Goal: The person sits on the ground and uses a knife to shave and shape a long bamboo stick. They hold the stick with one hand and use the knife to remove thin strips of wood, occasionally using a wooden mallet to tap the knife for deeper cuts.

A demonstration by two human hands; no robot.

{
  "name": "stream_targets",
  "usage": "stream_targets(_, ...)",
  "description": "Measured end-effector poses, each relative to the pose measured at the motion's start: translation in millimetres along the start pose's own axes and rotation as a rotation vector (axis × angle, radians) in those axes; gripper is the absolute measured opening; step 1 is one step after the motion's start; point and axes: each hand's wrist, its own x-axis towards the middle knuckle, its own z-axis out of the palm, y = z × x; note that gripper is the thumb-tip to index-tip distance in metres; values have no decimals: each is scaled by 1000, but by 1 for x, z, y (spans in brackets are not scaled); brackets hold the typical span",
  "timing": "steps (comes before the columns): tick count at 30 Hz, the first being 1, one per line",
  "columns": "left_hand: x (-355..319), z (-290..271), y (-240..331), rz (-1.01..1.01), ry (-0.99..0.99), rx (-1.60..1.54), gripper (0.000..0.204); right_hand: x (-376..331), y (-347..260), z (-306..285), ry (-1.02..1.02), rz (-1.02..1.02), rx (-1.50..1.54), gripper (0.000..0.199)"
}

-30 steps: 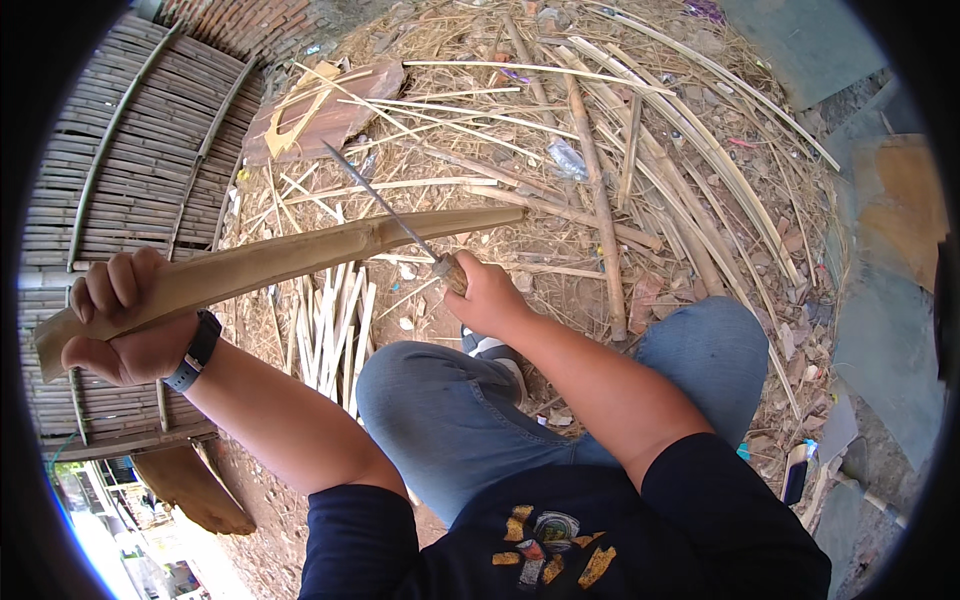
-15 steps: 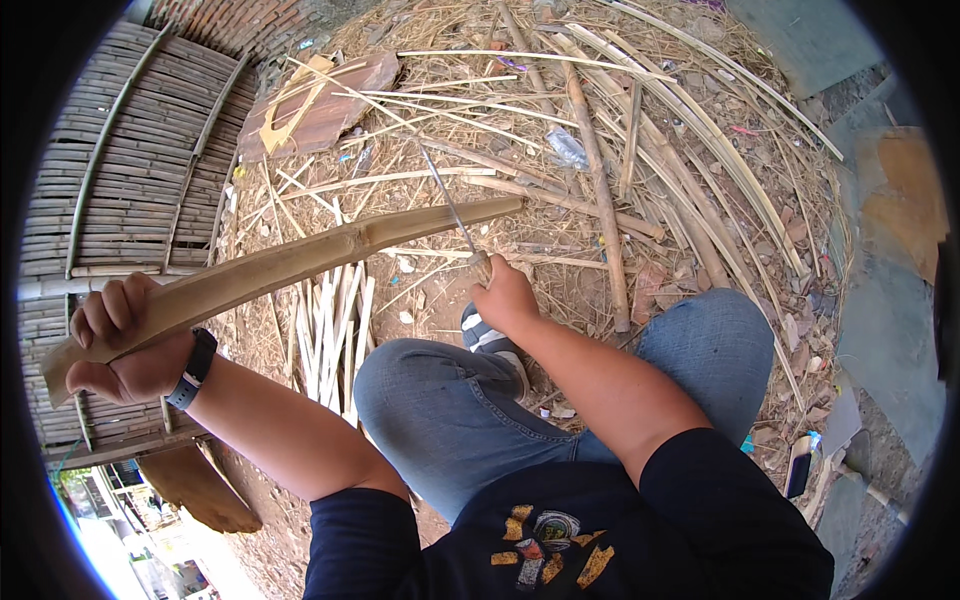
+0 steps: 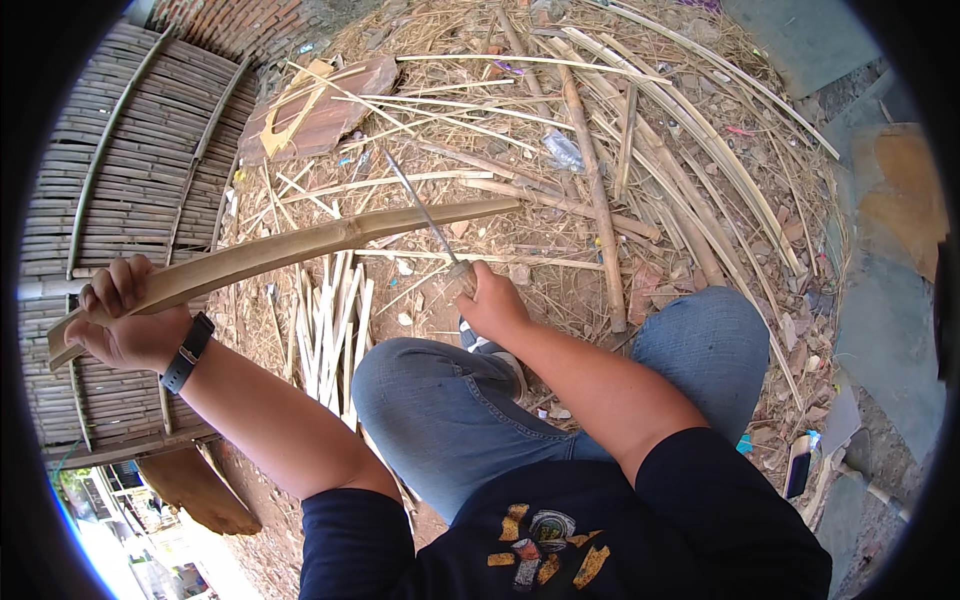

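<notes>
Split-bamboo wall [image 3: 120,180] at my left. Flat brown board [image 3: 315,110] on straw-strewn ground ahead. Bundle of pale bamboo slats [image 3: 330,325] beside my left knee. Long bamboo poles [image 3: 600,220] scattered ahead. Grey slabs [image 3: 880,310] at my right.

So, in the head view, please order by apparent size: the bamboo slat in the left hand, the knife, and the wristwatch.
1. Bamboo slat, clearly the longest.
2. Knife, a thin blade.
3. Wristwatch, smallest, though it is nearer the camera.

My right hand [image 3: 492,305] is covering the knife [image 3: 425,215] handle, my left hand [image 3: 125,325] is hiding part of the bamboo slat [image 3: 300,250], my knees are hiding my feet, the dark fisheye rim is cutting off the woven bamboo panel [image 3: 120,200].
</notes>
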Motion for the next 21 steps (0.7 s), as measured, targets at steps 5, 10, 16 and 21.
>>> stream_targets(5,0,26,-3,6,13,30,45,-3,24,1,62,-68,23,43)
stream_targets(10,-3,36,-6,35,10,41,45,13,38,-3,170,148,31,42)
stream_targets(16,-5,65,-13,101,32,126,50,10,-40,-21,91,-53,291,36)
stream_targets(21,-9,104,-26,126,-10,90,47,1,-105,-60,110,-224,486,33)
